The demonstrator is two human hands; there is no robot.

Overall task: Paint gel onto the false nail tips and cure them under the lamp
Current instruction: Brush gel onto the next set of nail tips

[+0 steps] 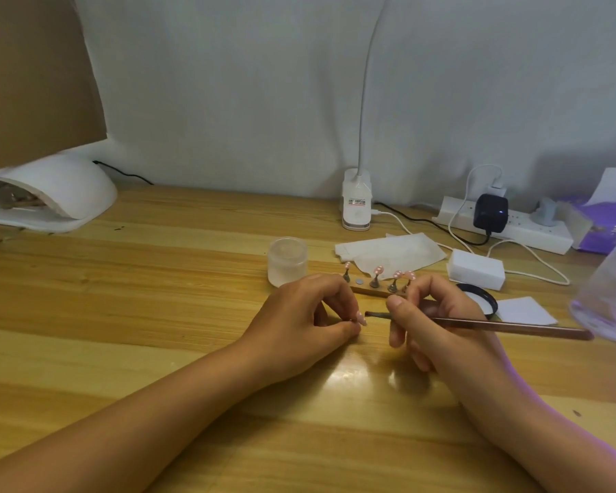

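Plainly the biggest risk lies in the distance. The curing lamp point(54, 192) sits at ten o'clock from the hands, well apart from them across the table point(150, 300), so a freshly coated tip carried that far could tilt, letting gel run or the tip drop. Closer in, at twelve o'clock, the jar point(287, 261) stands uncovered just beside the stand point(365, 290), with its black lid point(481, 297) off at two o'clock. I judge that a forearm reaching for the lamp could knock it over. The left hand point(299, 318) is curled, thumb and forefinger pinching one pink nail tip point(361, 319) that juts toward three o'clock. The right hand point(438, 322) is curled round the brush point(512, 327) as one holds a pen, its dark head pointing to nine o'clock and near that tip. Whether they touch I cannot tell. So small a pinch may let the tip twist under the bristles, smearing gel onto the fingertips. The long handle also reaches toward a blurred translucent object point(608, 297) at three o'clock and might strike it. By count: one curing lamp, two hands, one jar, one lid, one stand, one brush. There seem to be four mounted tips point(378, 270), though the two at the right crowd together and are hard to separate. One bare silver disc point(360, 281) sits between posts. With the tip in hand, that makes five tips.
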